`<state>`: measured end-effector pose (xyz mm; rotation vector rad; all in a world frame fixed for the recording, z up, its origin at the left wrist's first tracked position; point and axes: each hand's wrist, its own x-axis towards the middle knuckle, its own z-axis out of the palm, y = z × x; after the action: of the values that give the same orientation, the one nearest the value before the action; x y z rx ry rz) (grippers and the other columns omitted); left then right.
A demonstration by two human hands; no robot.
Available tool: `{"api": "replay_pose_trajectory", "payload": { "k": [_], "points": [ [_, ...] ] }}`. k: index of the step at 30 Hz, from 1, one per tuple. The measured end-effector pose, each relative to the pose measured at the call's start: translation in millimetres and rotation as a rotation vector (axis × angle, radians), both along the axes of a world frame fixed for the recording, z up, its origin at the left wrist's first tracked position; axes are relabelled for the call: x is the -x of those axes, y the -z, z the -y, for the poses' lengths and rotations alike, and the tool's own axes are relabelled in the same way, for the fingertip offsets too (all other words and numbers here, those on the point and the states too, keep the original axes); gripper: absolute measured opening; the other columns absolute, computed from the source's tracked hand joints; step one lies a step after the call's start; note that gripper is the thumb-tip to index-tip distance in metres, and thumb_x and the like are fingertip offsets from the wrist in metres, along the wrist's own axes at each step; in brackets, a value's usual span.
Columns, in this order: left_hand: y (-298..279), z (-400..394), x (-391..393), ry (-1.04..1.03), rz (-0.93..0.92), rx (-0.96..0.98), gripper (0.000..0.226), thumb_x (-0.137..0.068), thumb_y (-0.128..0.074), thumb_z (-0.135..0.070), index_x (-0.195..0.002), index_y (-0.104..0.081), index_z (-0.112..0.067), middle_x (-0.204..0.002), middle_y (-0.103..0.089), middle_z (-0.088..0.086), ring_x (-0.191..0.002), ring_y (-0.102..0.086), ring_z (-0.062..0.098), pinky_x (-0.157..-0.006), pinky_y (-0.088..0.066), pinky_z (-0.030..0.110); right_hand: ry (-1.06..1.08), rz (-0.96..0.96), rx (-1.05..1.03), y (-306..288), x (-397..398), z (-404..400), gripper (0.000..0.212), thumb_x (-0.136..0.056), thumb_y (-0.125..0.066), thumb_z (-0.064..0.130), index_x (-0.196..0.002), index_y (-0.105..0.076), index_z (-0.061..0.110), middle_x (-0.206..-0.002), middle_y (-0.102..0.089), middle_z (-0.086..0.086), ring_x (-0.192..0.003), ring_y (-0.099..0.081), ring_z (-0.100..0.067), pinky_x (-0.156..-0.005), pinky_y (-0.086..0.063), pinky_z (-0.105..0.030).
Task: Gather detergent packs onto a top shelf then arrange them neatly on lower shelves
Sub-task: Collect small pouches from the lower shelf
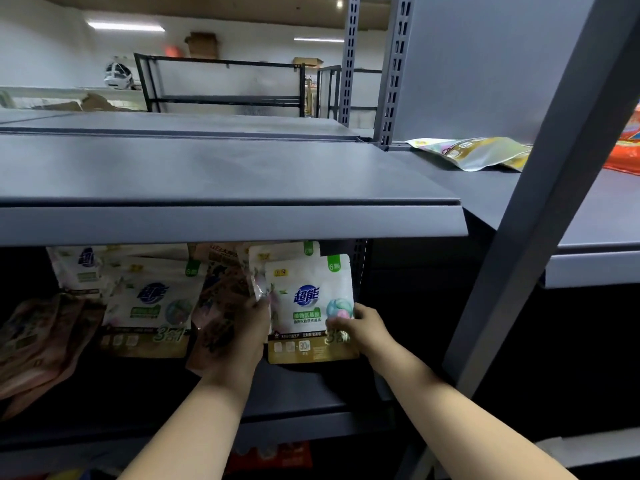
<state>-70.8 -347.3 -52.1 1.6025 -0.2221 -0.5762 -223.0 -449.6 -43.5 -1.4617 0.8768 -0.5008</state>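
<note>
Under the grey top shelf [207, 174], the lower shelf [298, 386] holds a row of standing detergent packs. I grip the front white pack [308, 306] at the row's right end, my left hand [242, 337] curled on its left edge and my right hand [360, 327] pinching its lower right corner. Another white pack [152, 306] stands to the left.

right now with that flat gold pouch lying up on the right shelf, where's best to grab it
Pinch the near long edge of the gold pouch, coming from the front of the shelf. It lies flat and thin, so there is no body to wrap; the front edge looks unobstructed, while a post covers its right end.
</note>
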Motion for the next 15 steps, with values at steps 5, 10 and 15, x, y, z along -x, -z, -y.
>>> {"api": "replay_pose_trajectory", "payload": {
  "k": [5,10,15],
  "points": [
    [-16,-18,15,-0.273,0.378,-0.122,0.039,-0.100,-0.038,-0.014,-0.136,-0.046,-0.002,-0.139,-0.046,0.018,-0.125,-0.045,0.031,-0.099,-0.035,0.031,0.008,0.105,0.238,-8,11,-12,0.018,-0.082,-0.068,0.006,-0.094,-0.063,0.018,-0.097,-0.070,-0.008,-0.096,-0.066,-0.026,-0.090,-0.052,-0.042],
    [-28,-50,23,-0.363,0.466,-0.188,0.039,-0.101,-0.034,-0.016,-0.137,-0.043,-0.003,-0.136,-0.048,0.020,-0.124,-0.045,0.035,-0.103,-0.037,0.041,0.090,0.143,0.482,-15,35,-29,0.009,-0.089,-0.062,0.010,-0.094,-0.060,0.017,-0.088,-0.068,0.005,-0.082,-0.064,-0.004,-0.073,-0.052,-0.019],
    [-36,-85,52,-0.499,0.546,-0.275,0.039,-0.102,-0.029,-0.029,-0.117,-0.052,-0.001,-0.110,-0.060,0.028,-0.099,-0.058,0.044,-0.074,-0.040,0.038,0.166,0.099,0.710,-24,61,-59,0.008,-0.095,-0.052,0.012,-0.091,-0.058,0.015,-0.083,-0.066,0.002,-0.076,-0.062,-0.010,-0.064,-0.053,-0.028]
  ]
}}
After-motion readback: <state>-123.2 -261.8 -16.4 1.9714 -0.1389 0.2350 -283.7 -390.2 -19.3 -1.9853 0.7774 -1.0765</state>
